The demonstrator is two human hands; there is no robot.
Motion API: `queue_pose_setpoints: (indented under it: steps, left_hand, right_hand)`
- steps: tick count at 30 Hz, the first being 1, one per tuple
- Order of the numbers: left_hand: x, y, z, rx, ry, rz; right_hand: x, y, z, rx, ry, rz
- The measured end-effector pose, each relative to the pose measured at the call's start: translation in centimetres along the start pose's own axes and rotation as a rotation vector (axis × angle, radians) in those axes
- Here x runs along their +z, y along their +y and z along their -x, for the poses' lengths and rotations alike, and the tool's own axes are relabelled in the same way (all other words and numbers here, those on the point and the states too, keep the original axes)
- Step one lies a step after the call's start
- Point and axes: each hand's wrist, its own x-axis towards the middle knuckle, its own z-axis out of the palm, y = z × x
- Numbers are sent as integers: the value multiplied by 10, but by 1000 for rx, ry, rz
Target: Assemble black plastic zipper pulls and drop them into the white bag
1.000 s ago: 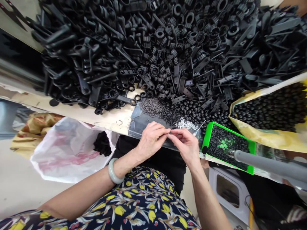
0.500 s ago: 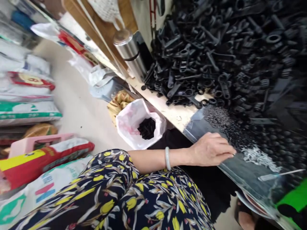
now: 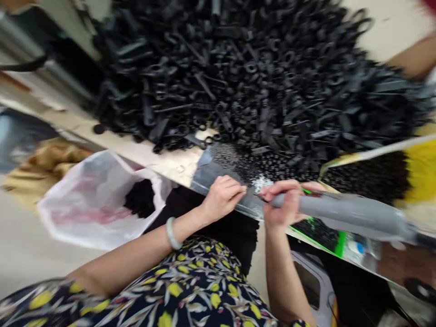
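Observation:
My left hand (image 3: 223, 196) is curled closed at the bench's front edge, thumb against the fingers. Whatever it pinches is hidden or too small to name. My right hand (image 3: 284, 206) grips the narrow front end of a long grey tool (image 3: 354, 213), shaped like an electric screwdriver, its thick end pointing right. A small dark tip pokes out near the fingers, toward the left hand. Beyond both hands lie a pile of small silvery pieces (image 3: 261, 182), a patch of tiny dark grey pieces (image 3: 225, 155) and small round black parts (image 3: 275, 164). Below them is a grey mat (image 3: 211, 177).
A large heap of black plastic parts (image 3: 218, 81) covers the bench behind. An open white bag (image 3: 95, 204) with black pieces inside stands left. At right are a yellow container (image 3: 422, 168) and a green-edged tray (image 3: 340, 245). Another person's forearm (image 3: 417, 56) shows top right.
My view has swung to the right and closer to the bench. My right hand has come into view with the grey tool. My left hand stays closed at the bench edge.

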Motion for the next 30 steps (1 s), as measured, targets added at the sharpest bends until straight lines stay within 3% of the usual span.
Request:
queue_pose_setpoints:
  steps: [1,4,13,22,30]
  left_hand:
    - [2,-2,-1,14,13,13]
    - [4,-3,-2,54,7,30]
    - [0,1,-3,25,-48,-17]
    - [-1,2,-4,31,-70,-23]
    - [-2,0,-3,55,-64,-63]
  right_hand:
    - [9,6,-2,-35,194,-84]
    - [29,23,-4,-47,302,-201]
    - [35,32,1,25,211,-408]
    - [37,32,2,31,167,-430]
    - [36,37,3,27,88,-304]
